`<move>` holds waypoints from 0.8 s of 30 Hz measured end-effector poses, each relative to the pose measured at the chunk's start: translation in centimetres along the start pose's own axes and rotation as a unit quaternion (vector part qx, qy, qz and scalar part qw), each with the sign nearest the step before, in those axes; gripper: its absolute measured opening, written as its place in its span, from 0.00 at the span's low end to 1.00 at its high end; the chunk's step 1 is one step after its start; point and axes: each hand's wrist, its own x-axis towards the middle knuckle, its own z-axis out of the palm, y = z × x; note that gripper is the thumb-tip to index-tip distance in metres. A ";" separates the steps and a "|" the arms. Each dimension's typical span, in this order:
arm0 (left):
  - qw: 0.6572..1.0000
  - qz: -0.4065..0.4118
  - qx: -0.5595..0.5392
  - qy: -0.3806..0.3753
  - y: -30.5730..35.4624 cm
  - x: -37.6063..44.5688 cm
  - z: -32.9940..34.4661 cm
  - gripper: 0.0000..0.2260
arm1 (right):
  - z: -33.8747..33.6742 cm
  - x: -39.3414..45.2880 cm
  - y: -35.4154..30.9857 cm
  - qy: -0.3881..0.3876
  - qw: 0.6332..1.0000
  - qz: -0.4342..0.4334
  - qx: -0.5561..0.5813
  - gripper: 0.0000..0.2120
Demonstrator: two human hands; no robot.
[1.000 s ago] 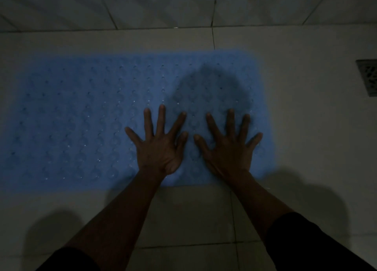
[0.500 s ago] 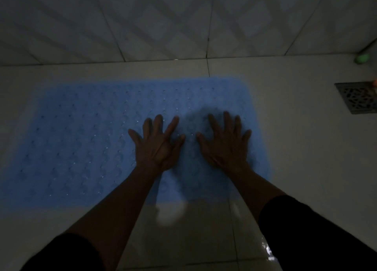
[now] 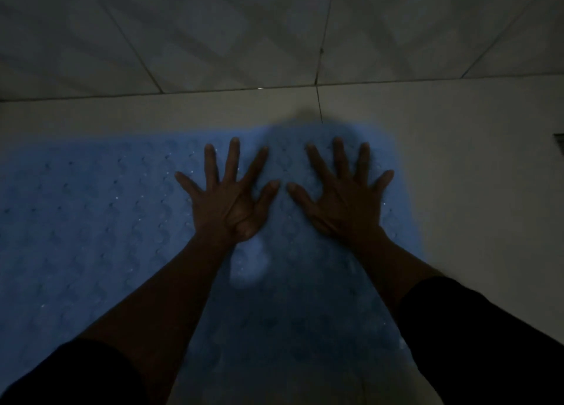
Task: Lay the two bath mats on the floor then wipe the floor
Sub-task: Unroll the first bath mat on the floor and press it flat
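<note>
From my head camera: the pale blue rubber bath mat with rows of raised bumps [image 3: 91,221] lies flat on the light tiled floor [image 3: 473,175], its far edge near the tiled wall [image 3: 213,32]. My left hand [image 3: 227,200] is down on the mat, palm flat, fingers straight and spread wide, gripping nothing. My right hand [image 3: 343,200] sits just beside it, toward the mat's right end, equally splayed and flat. The two thumbs nearly meet. A drain grate [image 3: 560,142] peeks in well right of the mat. Light is dim.
</note>
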 end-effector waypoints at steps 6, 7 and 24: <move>0.999 -0.015 0.000 -0.034 0.3 0.3 -0.6 0.27 | -0.5 0.6 -0.1 -0.046 0.999 0.009 -0.022 0.34; 0.999 -0.014 -0.001 -0.035 0.3 0.4 -0.6 0.27 | -0.5 0.7 -0.1 -0.049 0.998 0.010 -0.028 0.35; 0.998 -0.030 0.029 -0.054 0.8 0.8 -1.3 0.25 | 0.2 0.4 -0.1 0.066 0.998 -0.023 -0.001 0.31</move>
